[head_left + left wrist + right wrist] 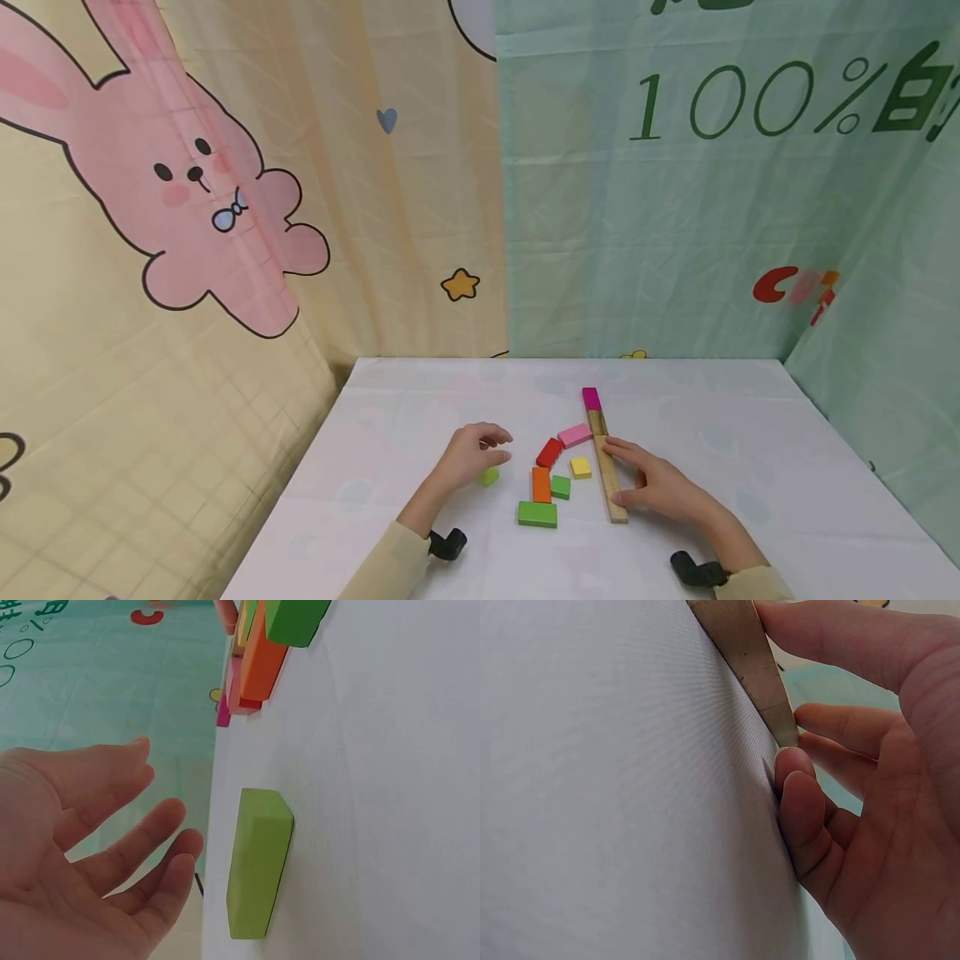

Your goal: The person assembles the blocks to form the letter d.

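Note:
My left hand point(471, 454), its fingers loosely bent, hovers beside a lime green block point(489, 477) and holds nothing. In the left wrist view that block point(261, 862) lies on the table, apart from the fingers. My right hand point(660, 487) touches the right side of a long plain wooden block point(609, 479) with thumb and fingertips. At the far end of the wooden row is a magenta block point(592, 399). A pink block point(575, 435), red block point(550, 452), orange block point(542, 485) and green block point(537, 514) form a curve to the left.
Inside the curve lie a yellow block point(581, 467) and a small green block point(560, 487). The white table point(360, 500) meets printed curtains point(420, 208) at the back and sides.

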`<state>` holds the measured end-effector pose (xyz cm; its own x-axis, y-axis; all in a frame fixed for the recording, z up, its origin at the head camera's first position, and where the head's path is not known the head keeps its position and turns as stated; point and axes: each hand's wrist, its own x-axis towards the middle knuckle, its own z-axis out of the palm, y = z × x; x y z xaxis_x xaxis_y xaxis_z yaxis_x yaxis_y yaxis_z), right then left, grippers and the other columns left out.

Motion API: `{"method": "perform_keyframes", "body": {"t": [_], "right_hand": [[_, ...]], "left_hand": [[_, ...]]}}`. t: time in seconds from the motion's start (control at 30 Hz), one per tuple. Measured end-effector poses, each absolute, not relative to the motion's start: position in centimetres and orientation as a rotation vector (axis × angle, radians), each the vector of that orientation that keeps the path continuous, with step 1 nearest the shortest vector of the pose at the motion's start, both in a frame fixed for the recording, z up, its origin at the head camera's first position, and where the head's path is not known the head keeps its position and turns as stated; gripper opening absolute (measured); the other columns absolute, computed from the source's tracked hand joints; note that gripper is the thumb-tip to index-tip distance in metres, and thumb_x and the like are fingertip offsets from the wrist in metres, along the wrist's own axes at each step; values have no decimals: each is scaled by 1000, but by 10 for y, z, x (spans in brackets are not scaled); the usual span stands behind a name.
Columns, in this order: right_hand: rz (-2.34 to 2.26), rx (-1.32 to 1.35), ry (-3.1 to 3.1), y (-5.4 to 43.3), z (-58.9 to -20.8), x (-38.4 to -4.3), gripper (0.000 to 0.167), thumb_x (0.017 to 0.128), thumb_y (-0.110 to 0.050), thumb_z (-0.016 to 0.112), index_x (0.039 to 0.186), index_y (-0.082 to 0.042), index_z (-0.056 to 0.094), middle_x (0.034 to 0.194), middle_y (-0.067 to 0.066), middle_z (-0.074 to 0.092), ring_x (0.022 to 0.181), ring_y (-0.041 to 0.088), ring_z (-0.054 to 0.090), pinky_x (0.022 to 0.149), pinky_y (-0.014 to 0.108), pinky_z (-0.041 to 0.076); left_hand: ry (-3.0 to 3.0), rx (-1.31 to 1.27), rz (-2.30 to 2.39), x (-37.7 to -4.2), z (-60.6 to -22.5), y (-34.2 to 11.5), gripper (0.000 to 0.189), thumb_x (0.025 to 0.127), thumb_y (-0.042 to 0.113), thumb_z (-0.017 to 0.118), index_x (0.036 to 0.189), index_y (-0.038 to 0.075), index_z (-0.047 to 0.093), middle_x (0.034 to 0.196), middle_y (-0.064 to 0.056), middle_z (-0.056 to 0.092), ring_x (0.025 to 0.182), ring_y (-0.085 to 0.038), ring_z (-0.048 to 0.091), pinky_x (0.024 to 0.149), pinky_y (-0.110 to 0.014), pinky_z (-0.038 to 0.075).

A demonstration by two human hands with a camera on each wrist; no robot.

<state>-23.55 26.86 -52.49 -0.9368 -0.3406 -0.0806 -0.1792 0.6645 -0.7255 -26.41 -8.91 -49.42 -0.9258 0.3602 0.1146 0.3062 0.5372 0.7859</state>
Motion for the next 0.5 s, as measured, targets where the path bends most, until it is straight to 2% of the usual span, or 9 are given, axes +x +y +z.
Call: {"method": "perform_keyframes", "body": {"t": [0.23, 0.5], "right_hand": [[-1127, -430, 2670, 269, -526, -237, 86, 80, -40, 84, 154, -21, 43, 159, 7, 35, 76, 17, 50, 59, 28, 39], [-1134, -433, 2657, 270, -525, -237, 86, 81, -40, 83, 154, -21, 43, 159, 8, 34, 75, 16, 49, 59, 27, 39]], "left_hand": [[2763, 492, 1402, -259, -496, -105, 24, 91, 15, 75, 114, 8, 74, 112, -6, 70, 108, -30, 60, 96, -48, 47], [2840, 455, 1356, -254, -502, -119, 25, 86, 15, 79, 110, 10, 75, 111, -3, 69, 108, -32, 61, 88, -46, 49]]}}
